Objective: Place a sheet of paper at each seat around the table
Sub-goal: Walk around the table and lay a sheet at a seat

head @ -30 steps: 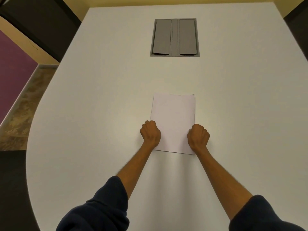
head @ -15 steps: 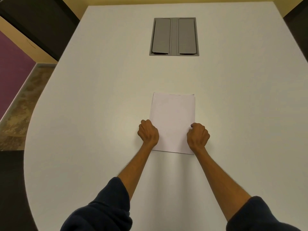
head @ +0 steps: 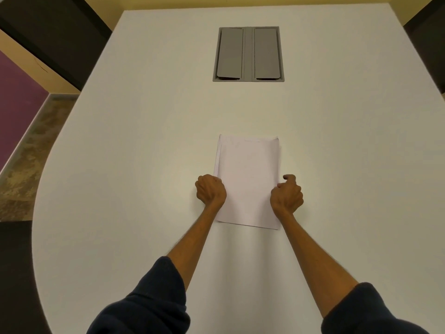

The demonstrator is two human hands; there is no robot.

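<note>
Paper stack [head: 248,179] flat on table [head: 120,165], ctr, near side.
L hand [head: 210,191] curled, grips stack's left edge; R hand [head: 286,195] curled at right edge, grip can't tell. Gray hatch [head: 248,54] beyond, far.

Lit softly and evenly from above, moderately bright, with a warm yellowish cast over the broad white rounded tabletop [head: 115,165]. Falls off to near-black in the dark corners at left and right. Throws only faint, diffuse shadows beside the bare forearms [head: 192,244] and along the near edge of the pale white stack of paper sheets [head: 248,179], which reads slightly lilac. Bows the table's edges outward toward the borders, wide-angle fashion. Looks sharp at centre, softer and slightly smeared on the dark blue fleece sleeves [head: 149,307].
</note>
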